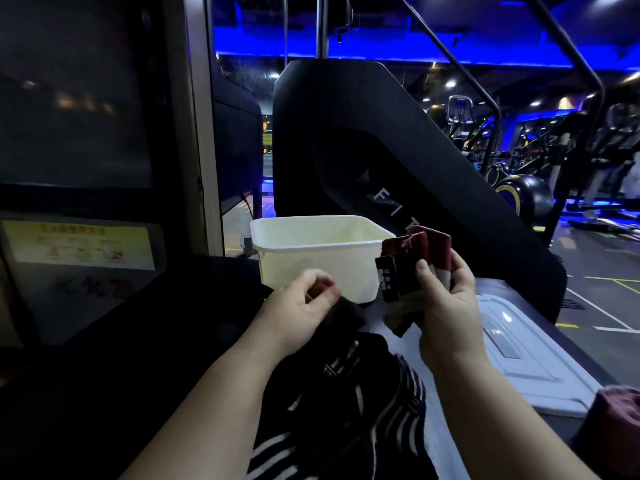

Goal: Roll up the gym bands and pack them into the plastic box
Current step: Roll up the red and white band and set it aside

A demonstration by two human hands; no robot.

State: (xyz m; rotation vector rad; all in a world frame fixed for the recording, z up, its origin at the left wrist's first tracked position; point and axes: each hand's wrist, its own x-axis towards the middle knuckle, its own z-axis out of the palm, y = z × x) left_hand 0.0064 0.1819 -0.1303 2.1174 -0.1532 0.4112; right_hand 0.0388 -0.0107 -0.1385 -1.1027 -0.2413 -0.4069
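A white plastic box point(277, 237) stands open on the dark table, just beyond my hands. My right hand point(446, 296) grips a bunched dark red, black and white gym band point(415, 252) in front of the box's right corner. My left hand point(301, 306) is closed in a pinch on the end of a black band point(346, 317) near the box's front wall. Several black bands with white stripes point(381, 403) lie heaped on the table between my forearms.
The box's white lid point(519, 358) lies flat on the table to the right. A dark reddish roll point(616, 407) sits at the right edge. A big black machine panel point(346, 150) rises behind the box. A dark cabinet with a yellow label point(79, 244) stands on the left.
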